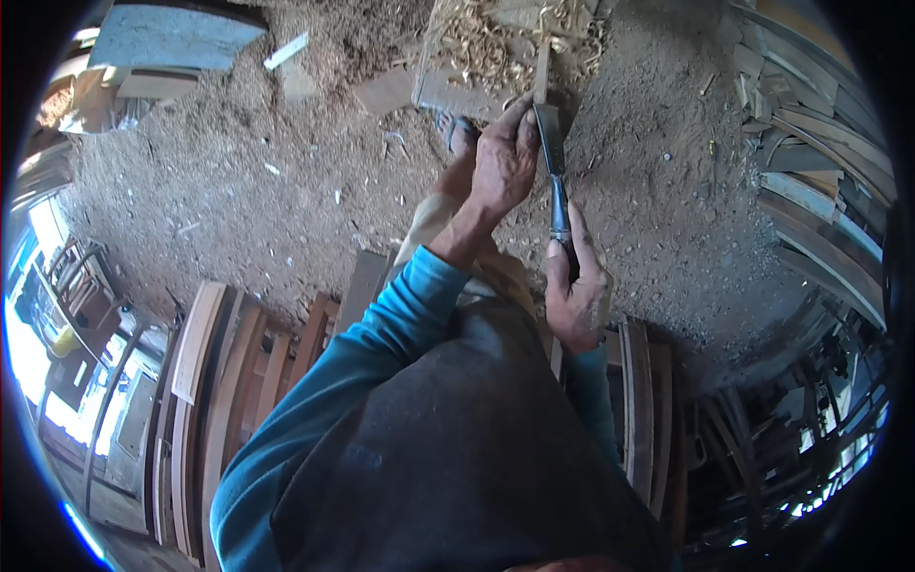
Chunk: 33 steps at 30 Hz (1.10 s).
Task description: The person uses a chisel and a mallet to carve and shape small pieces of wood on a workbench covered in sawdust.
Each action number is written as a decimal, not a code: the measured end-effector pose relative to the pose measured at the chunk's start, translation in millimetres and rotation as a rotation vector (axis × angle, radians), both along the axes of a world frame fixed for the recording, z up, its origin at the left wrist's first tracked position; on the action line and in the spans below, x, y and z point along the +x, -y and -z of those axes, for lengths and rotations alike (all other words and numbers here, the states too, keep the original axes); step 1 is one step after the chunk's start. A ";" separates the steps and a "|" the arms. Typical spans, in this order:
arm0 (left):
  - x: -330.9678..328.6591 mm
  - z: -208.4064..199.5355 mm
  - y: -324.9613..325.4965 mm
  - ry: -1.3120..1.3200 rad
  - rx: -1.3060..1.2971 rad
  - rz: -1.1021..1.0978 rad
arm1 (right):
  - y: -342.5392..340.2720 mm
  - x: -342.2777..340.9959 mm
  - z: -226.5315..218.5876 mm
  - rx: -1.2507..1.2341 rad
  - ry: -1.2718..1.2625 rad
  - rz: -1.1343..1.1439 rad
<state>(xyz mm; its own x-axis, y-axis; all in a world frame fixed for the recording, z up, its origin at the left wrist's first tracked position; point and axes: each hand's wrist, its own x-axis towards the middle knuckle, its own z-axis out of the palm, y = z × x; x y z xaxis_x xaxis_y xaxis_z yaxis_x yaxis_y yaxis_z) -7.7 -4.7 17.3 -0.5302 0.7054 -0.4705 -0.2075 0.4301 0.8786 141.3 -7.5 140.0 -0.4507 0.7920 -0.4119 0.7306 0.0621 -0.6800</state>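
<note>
My right hand [579, 303] is wrapped around the dark handle of a broad-bladed chisel [550, 138], one finger stretched along the handle toward its metal socket. The blade points away from me and lies along the near end of a narrow wood strip [542, 74]. My left hand [505, 164] is closed beside the blade, its fingertips on the strip's near end; the blade and fingers partly hide the grip. Beyond the hands, the strip reaches over a wooden board [443, 91] strewn with curled wood shavings [486, 48].
My sandalled foot [459, 132] rests left of the board on the dirt floor [286, 200]. Stacked planks [824, 191] line the right side. More long boards [224, 372] stand at the lower left. A grey-blue panel [176, 38] lies at the far left.
</note>
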 end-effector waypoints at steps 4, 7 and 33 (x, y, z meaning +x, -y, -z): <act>1.5 1.9 0.8 0.055 0.042 -0.046 | -17.0 -8.8 -2.8 -0.135 0.013 0.033; 1.8 -11.9 -3.3 -0.010 0.115 -0.032 | -18.1 -5.6 4.8 -0.099 -0.046 0.028; 8.8 -0.8 -1.7 -0.140 0.000 -0.030 | -49.0 -24.0 5.0 -0.212 0.054 0.032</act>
